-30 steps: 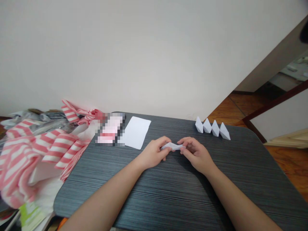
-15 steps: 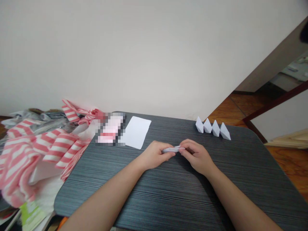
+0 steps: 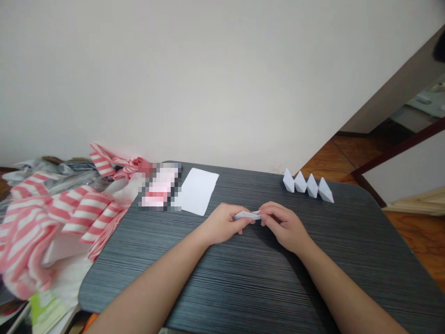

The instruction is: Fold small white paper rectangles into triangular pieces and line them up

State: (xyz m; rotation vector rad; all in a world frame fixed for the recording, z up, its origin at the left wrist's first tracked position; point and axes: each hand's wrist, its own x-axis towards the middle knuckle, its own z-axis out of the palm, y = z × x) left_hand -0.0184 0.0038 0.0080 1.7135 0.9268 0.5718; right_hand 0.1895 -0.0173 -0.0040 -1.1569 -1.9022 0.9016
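Observation:
Between my two hands, a small piece of folded white paper (image 3: 247, 215) is held just above the dark table (image 3: 222, 278). My left hand (image 3: 227, 223) is closed on its left end, thumb in front and fingers behind. At the right end, the thumb and fingertips of my right hand (image 3: 282, 224) pinch the paper. My fingers cover both ends of it. Several folded white paper boats (image 3: 312, 186) stand in a slanting row beyond my right hand. Sheets of white paper (image 3: 199, 191) lie flat beyond my left hand.
A pixelated phone-like object (image 3: 158, 188) lies left of the white sheets. Red-and-white striped cloth (image 3: 83, 213) is heaped with plastic bags beside the table's left edge. A pale wall (image 3: 222, 83) rises behind the table, and wooden floor (image 3: 424, 232) shows at right.
My left fingertips have shifted slightly under the folded paper, and more of its right part shows. My right fingers have moved a little. The other things stay where they were.

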